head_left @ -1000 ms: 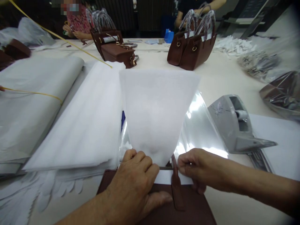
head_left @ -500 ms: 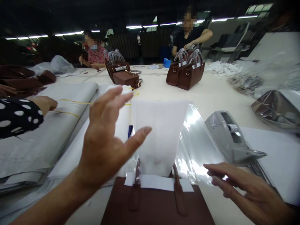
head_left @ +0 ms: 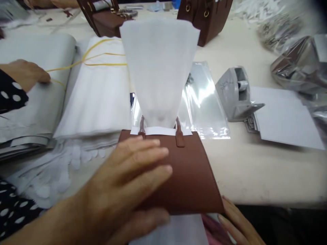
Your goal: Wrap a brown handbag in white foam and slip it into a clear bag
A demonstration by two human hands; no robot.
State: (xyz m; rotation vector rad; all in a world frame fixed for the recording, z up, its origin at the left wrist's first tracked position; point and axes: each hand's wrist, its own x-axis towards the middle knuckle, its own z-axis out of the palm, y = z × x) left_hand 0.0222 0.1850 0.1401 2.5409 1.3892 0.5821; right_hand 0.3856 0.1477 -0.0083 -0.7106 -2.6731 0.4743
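Note:
A brown handbag (head_left: 184,173) lies front-up before me, its bottom edge near the table's front edge. White translucent paper (head_left: 158,68) fans up between its two handles, and a white strip (head_left: 160,131) runs along its top edge. Over the bag's left front is my left hand (head_left: 125,187), slightly blurred, fingers stretched out with nothing in them; whether it touches the leather I cannot tell. At the bag's lower right corner is my right hand (head_left: 237,224), partly cut off, its fingers straight and apart beside the corner.
White sheets (head_left: 99,92) and a grey wrapped stack (head_left: 38,102) lie left, where a co-worker's hand (head_left: 30,73) holds yellow ties (head_left: 87,58). Clear plastic bags (head_left: 206,102), a grey tape dispenser (head_left: 235,95) and white card (head_left: 286,119) are right. More brown handbags (head_left: 201,20) stand behind.
The view has tipped downward. My left hand has lowered from above the paper to the bag's front. My right hand has moved from beside the plastic bags to the bag's lower right corner.

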